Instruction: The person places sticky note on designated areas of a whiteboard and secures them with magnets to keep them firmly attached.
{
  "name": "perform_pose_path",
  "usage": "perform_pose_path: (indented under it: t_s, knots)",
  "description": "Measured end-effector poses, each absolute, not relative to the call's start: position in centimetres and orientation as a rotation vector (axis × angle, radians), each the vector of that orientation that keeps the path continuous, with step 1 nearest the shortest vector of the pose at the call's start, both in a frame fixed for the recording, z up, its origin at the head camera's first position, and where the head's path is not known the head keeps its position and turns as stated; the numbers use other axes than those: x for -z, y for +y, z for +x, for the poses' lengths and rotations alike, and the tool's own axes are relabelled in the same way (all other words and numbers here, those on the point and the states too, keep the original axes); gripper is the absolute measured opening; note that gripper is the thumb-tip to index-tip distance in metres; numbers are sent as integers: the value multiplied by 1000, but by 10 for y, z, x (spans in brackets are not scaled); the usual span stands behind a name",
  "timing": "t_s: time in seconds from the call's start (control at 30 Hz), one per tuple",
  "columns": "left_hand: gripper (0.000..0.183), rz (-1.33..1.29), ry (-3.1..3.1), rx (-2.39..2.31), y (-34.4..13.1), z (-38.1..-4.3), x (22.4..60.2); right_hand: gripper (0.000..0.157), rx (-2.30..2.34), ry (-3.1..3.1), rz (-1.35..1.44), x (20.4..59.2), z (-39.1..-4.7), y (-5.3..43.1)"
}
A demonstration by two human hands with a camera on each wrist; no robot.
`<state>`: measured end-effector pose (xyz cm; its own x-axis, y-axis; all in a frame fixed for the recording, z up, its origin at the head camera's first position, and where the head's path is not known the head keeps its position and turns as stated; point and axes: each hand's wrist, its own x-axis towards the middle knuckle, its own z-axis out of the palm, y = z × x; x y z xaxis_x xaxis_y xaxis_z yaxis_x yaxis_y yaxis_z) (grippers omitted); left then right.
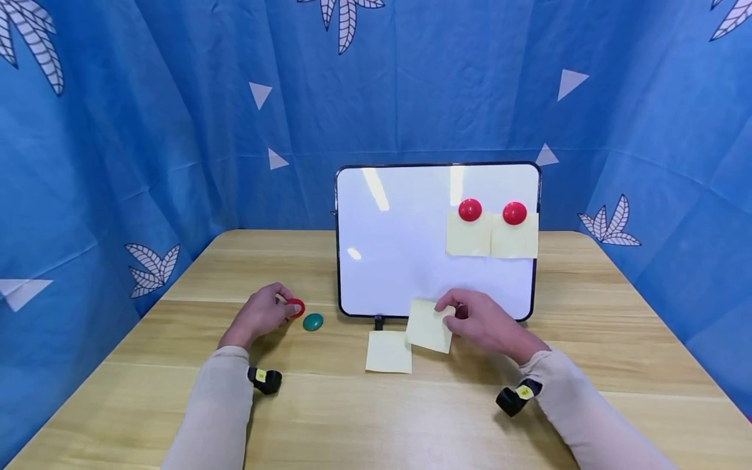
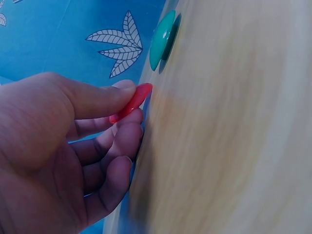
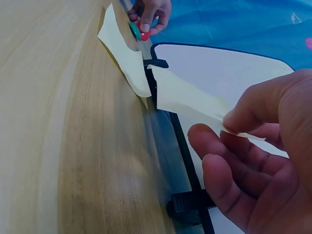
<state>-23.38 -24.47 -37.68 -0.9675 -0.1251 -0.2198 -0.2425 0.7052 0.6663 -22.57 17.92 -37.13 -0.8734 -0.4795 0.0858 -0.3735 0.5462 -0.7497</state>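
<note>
Between thumb and fingers, my left hand pinches a round red magnet just above the table. Beside it on the wood lies a green magnet. My right hand pinches the right edge of a pale yellow sticky note, held up in front of the lower edge of the whiteboard. Another sticky note lies on the table just left of the held one. On the board's right side, two red magnets sit at the tops of two more notes.
The framed whiteboard stands upright on small black feet on the wooden table. Behind and to both sides hangs a blue curtain with leaf prints. Each sleeve carries a small black wrist camera.
</note>
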Motion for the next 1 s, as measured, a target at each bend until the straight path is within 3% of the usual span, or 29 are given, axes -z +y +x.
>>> perform_pose_path:
  t_s: [0.33,1.0]
  knots:
    - [33,-286,2745,-1129,-245,-235,379,23,1318,2650,-691,369,-224,180]
    - [23,-229,2741,-1202,-252,-234,382,27,1570,2737,-663,353,-238,186]
